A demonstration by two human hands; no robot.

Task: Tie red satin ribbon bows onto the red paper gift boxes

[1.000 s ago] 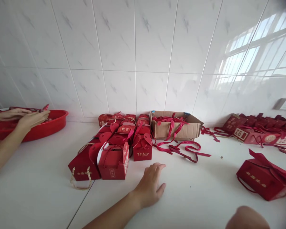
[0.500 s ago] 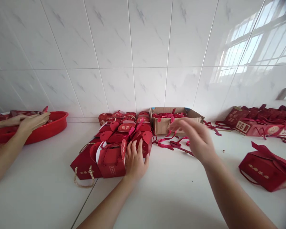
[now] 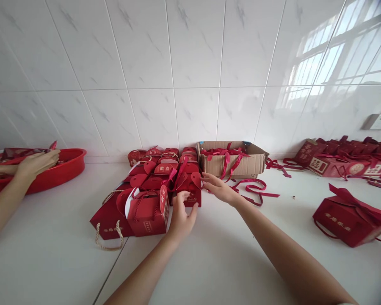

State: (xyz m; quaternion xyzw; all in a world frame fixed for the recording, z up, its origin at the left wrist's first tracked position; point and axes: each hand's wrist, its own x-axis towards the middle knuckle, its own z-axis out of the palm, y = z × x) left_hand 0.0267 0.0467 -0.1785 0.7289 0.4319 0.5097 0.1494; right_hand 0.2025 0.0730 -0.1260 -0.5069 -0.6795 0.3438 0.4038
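Note:
Several small red gift boxes with gold lettering stand packed in rows. At the front right of this group is a red gift box with rounded top flaps. My left hand is at its front left corner, fingers curved and thumb apart. Flat and stretched out, the fingers of my right hand reach its right side and seem to touch it. Neither hand is closed round the box. Left of my left hand stands another red box with a cord handle. Beside that one is a box with a pale rope handle.
Behind my right hand, a cardboard box holds red ribbons. Loose ribbon lies on the white counter. A ribbon-tied red box stands at right. Another person's hands work over a red basin at left.
My right hand has come down and left to the front right gift box. My left hand has slid slightly down the box's front. The ribbons by the cardboard box have shifted.

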